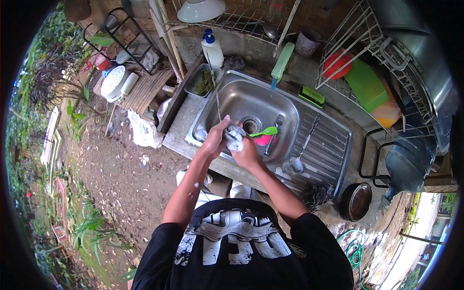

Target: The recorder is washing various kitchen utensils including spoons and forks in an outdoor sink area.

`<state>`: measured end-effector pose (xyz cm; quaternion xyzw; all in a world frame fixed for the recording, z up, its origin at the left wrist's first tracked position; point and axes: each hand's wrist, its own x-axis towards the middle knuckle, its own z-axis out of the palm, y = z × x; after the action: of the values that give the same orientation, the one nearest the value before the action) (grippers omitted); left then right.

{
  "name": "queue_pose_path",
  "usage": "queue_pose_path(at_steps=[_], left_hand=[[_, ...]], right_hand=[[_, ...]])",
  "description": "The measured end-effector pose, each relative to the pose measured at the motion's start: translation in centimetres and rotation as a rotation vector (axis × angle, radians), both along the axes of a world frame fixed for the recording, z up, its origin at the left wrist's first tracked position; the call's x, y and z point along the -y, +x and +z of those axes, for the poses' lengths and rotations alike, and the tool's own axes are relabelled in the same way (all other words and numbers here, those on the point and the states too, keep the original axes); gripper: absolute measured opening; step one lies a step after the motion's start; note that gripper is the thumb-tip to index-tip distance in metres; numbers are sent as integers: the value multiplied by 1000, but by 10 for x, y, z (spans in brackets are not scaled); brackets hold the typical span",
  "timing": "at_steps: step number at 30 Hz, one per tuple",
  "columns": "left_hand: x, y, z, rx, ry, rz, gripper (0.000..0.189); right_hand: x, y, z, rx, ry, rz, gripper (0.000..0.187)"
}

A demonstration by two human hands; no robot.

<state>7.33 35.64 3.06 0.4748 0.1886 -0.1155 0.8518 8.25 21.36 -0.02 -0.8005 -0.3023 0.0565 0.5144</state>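
Observation:
Over the near side of the stainless-steel sink basin (232,95), my two hands meet around a foam-covered scrubbing pad (233,137). My left hand (216,136) closes on it from the left, and my right hand (245,150) grips it from the right. A long thin streak (214,81) runs up from my left hand; I cannot tell whether it is a utensil handle or water. Past my fingers in the basin lie a green plastic spoon (266,131), a pink item (264,140) and a metal fork (279,120). Suds dot my left forearm.
A soapy ladle (297,165) rests on the ribbed drainboard (322,145). Behind the basin stand a pump bottle (212,50), a plastic tub (197,85) and a green brush (311,96). Wire racks (362,36) overhang the back right. A dark pan (356,202) stands at right.

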Motion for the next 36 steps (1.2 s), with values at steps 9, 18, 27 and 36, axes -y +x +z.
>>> queue_pose_path(at_steps=[9,18,27,36], left_hand=[[9,-6,2,137,-66,185,64],[-9,0,3,214,-334,187,53],[-1,2,5,222,-397,254,55],[-4,-4,6,136,-452,175,57]], right_hand=[[0,23,-6,-585,434,75,42],[-10,32,15,-959,830,-599,30],[-35,-1,45,364,107,-198,45],[-36,8,54,607,19,-97,32]])
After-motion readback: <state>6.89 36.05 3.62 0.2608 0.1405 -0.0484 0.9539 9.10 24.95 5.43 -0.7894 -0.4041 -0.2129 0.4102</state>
